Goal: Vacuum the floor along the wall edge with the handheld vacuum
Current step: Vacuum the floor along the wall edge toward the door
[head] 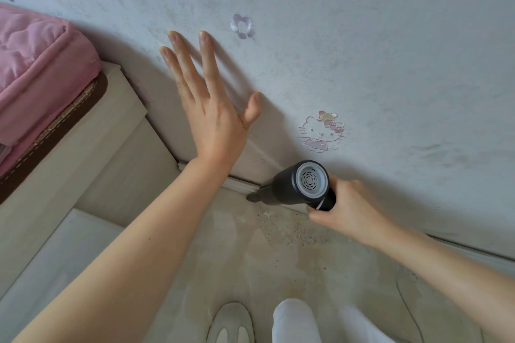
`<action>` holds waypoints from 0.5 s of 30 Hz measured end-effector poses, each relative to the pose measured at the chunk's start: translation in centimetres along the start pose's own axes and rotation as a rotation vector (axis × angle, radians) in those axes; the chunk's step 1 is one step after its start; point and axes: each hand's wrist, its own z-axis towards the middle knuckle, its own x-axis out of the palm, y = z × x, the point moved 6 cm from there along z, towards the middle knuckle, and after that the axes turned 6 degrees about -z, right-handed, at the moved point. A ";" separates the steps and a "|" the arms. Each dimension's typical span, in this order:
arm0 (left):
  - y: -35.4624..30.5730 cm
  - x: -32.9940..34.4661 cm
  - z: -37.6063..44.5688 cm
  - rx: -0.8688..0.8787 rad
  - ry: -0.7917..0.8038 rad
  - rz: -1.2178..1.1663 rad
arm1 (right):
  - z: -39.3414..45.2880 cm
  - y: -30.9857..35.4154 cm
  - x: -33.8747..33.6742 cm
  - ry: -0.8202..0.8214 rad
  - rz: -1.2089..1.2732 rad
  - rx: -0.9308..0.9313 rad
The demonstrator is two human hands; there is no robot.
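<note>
The vacuum's [302,185] nozzle is largely hidden behind its dark body; only a dark tip is seen at the skirting [239,184], where the floor [250,259] meets the wall [362,50]. The vacuum's handle is covered by the right hand [344,207], whose grip is curled round it. The round grey vented end is turned towards the camera. The left hand [214,108] is laid flat on the wall, its fingers spread and straight. One patch of dark specks [301,231] is seen on the floor by the skirting, blurred and too fine to be counted. Two stickers are seen whole on the wall: a flower [243,26] and a cat [322,131]. A third is cut off at the left edge. The pink bedding [36,64] and bed frame [92,133] are cut off at left. One slipper [231,323] is cut off below.
</note>
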 end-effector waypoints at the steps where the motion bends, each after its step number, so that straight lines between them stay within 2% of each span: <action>1: -0.2 0.1 0.0 -0.012 -0.008 -0.007 | 0.1 0.0 0.0 0.001 0.011 -0.004; 15: -0.9 1.7 -0.3 -0.155 -0.095 -0.040 | 0.4 -0.9 -0.9 -0.031 0.043 -0.036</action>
